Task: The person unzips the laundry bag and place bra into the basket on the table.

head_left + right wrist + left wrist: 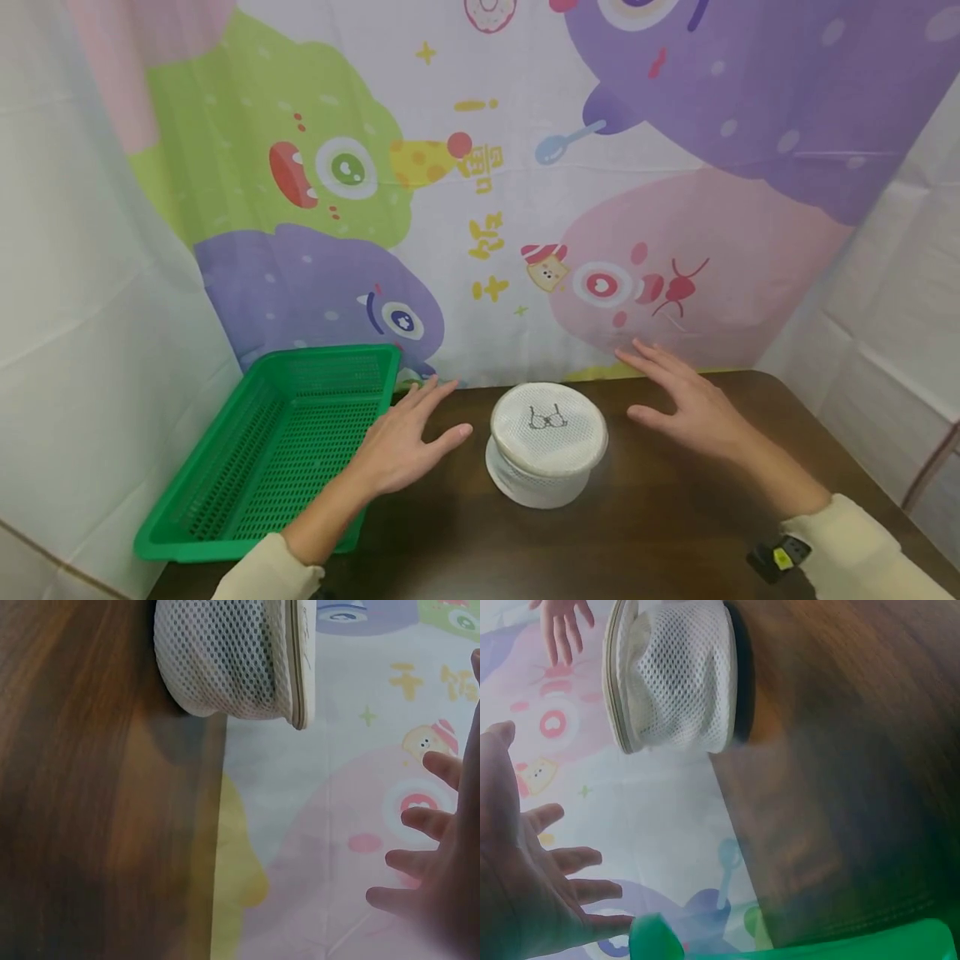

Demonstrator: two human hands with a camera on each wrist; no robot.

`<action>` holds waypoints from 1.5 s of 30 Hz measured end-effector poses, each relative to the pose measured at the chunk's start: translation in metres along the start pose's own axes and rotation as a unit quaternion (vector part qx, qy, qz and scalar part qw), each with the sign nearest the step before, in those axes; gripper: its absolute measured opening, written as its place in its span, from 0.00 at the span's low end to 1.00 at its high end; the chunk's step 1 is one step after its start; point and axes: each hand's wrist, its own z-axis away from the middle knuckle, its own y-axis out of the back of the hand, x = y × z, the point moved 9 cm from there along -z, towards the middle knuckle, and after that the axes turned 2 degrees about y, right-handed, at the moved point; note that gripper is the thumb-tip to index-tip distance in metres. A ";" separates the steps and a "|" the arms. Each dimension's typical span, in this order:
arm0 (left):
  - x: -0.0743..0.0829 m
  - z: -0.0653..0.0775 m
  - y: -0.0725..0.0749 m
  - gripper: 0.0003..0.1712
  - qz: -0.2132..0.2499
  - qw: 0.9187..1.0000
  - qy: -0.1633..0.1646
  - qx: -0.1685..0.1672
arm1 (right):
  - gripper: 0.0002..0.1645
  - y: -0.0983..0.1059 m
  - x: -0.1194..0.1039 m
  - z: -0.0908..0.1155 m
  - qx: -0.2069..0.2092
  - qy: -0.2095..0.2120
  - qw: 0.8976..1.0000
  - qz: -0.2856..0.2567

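On the worktop (465, 550), one white mesh bag (549, 446) stood between the left hand (401, 446) and the right hand (697, 408). Both hands had fingers extended, clear of it. One green basket (292, 467) stood at left; one printed curtain (637, 217) hung behind.

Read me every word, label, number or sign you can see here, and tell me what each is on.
"干饭", then a less clear third character, then "!": yellow, running sideways up the cartoon cloth.
No words on the white mesh bag; its lid bears only a line drawing of a bra.
The green basket shows no writing.
The wristband is too small to read.
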 end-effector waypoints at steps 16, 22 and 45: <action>0.002 -0.001 -0.016 0.42 0.086 0.996 0.019 -0.015 | 0.43 -0.012 0.004 0.003 0.017 -0.013 0.998 -0.060; 0.005 -0.001 -0.018 0.41 0.103 0.995 0.013 -0.005 | 0.40 -0.015 0.004 0.000 0.030 -0.009 0.995 -0.092; -0.012 -0.021 -0.046 0.37 0.191 0.977 -0.048 0.075 | 0.33 -0.038 0.006 0.004 0.050 -0.047 0.972 -0.224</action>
